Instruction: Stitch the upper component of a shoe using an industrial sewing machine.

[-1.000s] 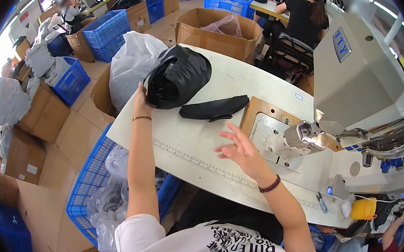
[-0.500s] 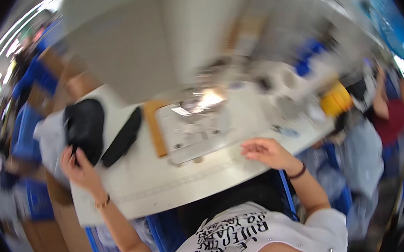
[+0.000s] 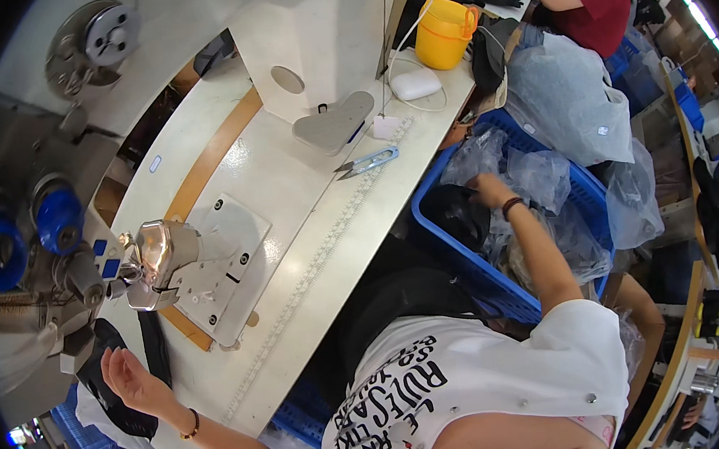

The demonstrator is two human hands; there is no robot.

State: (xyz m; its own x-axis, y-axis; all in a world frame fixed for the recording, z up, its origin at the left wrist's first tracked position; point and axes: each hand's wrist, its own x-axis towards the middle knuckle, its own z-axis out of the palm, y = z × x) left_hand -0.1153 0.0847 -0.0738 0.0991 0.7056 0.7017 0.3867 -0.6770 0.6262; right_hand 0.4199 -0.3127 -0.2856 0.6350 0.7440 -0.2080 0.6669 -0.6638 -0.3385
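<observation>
My left hand (image 3: 135, 386) is open over the left end of the table, its fingers loosely stretched and nothing in them. Black fabric pieces (image 3: 114, 391) lie just beside and under it. On the right, my right hand (image 3: 490, 191) reaches into a blue plastic basket (image 3: 454, 278) beside the table. Its fingers are curled at the edge of a dark, rounded black fabric piece (image 3: 455, 213) and seem to pinch it, though the fingertips are partly hidden. Clear plastic bags (image 3: 541, 174) fill much of the basket around that hand.
A sewing machine (image 3: 163, 252) stands on the white table (image 3: 310, 255), a ruler strip (image 3: 327, 245) along its front. Thread snips (image 3: 368, 162), a grey pad (image 3: 334, 125), a white rounded object (image 3: 415, 85) and a yellow bucket (image 3: 443, 36) lie beyond. A person in red (image 3: 598, 9) works at the upper right.
The view has swung to the right. My right hand has left the table's front edge and gone into the blue basket. My left hand stays near the black fabric.
</observation>
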